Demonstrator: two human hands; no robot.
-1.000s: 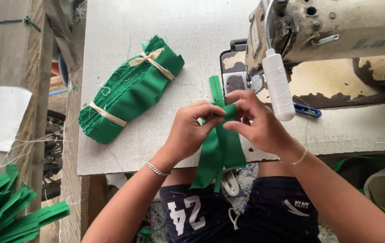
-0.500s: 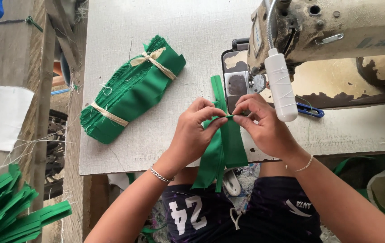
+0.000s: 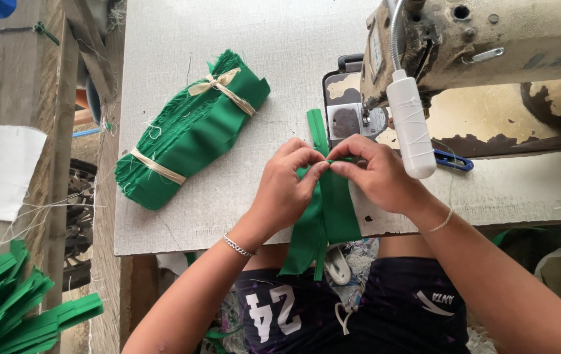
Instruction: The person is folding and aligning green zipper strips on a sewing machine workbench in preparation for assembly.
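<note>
My left hand [image 3: 290, 190] and my right hand [image 3: 372, 172] meet over a long green fabric strip [image 3: 333, 213], fingertips pinching it between them. The strip runs from the needle plate [image 3: 345, 121] of the sewing machine [image 3: 490, 59] across the table edge and hangs down over my lap. A narrow green zipper-like end [image 3: 316, 128] sticks out beyond my fingers toward the presser foot.
A tied bundle of green fabric pieces [image 3: 192, 131] lies on the grey table [image 3: 162, 223] to the left. A white wrapped lamp [image 3: 411, 128] hangs beside the machine, with blue snips [image 3: 454, 160] behind it. More green strips [image 3: 12, 308] lie at lower left by a wooden post [image 3: 25, 85].
Both hands have drawn closer together on the strip, fingertips now touching over it. The view shifted slightly; the bundle and machine stayed put.
</note>
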